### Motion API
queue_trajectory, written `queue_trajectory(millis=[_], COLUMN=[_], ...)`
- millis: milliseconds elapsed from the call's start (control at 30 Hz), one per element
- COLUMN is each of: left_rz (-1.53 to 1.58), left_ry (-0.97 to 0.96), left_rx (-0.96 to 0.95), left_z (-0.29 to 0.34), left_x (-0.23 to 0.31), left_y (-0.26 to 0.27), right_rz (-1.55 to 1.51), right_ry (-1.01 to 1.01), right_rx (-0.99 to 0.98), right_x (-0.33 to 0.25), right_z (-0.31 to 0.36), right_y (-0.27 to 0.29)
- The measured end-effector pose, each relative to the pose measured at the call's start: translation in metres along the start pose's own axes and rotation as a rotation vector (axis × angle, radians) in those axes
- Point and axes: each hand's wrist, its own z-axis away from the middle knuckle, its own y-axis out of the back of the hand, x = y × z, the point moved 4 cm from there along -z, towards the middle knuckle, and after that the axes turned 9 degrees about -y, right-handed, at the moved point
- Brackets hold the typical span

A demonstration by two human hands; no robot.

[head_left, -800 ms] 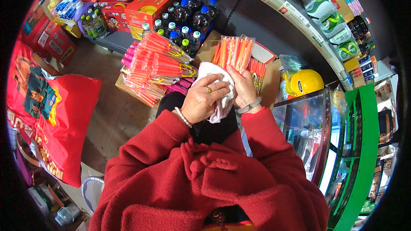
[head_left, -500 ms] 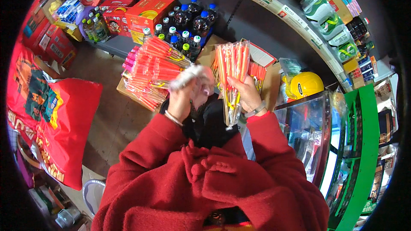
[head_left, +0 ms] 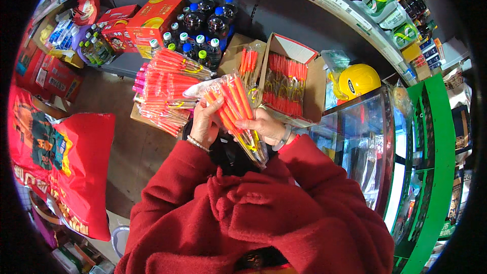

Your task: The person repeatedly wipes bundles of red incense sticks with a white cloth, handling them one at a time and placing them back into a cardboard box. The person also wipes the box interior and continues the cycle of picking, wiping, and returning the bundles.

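A clear plastic pack of orange-red sticks with thin pale stems (head_left: 238, 109) is tilted in front of me, held by both hands. My right hand (head_left: 266, 126) is closed round its lower middle, thumb on top. My left hand (head_left: 205, 122) is closed at the pack's left side, with a whitish crumpled cloth (head_left: 195, 90) showing above its fingers; part of the cloth is behind the pack. Just left of my left hand lies a pile of similar packs (head_left: 170, 83). Beyond my right hand an open carton (head_left: 315, 83) holds more packs standing in rows.
Dark bottles (head_left: 218, 23) and an orange box (head_left: 154, 20) stand at the back. A yellow helmet (head_left: 359, 81) rests above a glass case (head_left: 350, 127) on the right. A large red bag (head_left: 83, 167) stands at left, near a green shelf frame's opposite side.
The pack in my right hand has moved left and down and now leans left. My left hand and the whitish cloth have come against it. The view has shifted, showing the carton fully.
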Motion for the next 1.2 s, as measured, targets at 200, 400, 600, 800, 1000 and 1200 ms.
queue_trajectory(millis=[200, 400, 600, 800, 1000, 1200], left_rz=[-0.06, -0.126, -0.135, -0.119, -0.081, -0.057], left_ry=[-0.021, 0.015, 0.068, 0.101, 0.132, 0.21], left_rx=[0.073, 0.16, 0.327, 0.344, 0.37, 0.322], left_z=[-0.005, -0.007, -0.013, -0.024, -0.047, -0.052], left_x=[-0.014, -0.041, -0.056, -0.071, -0.081, -0.096], left_y=[0.011, 0.021, 0.016, 0.013, 0.005, 0.011], right_rz=[-0.073, -0.028, 0.551, 0.395, -0.093, -0.063], right_ry=[0.024, 0.101, 0.171, -0.007, -0.056, -0.161], right_rx=[0.052, 0.25, 0.523, 0.42, 0.363, 0.367], right_x=[0.048, 0.099, 0.107, 0.099, 0.093, 0.102], right_z=[0.021, 0.025, 0.034, 0.041, 0.054, 0.06], right_y=[0.021, 0.044, 0.058, 0.071, 0.08, 0.096])
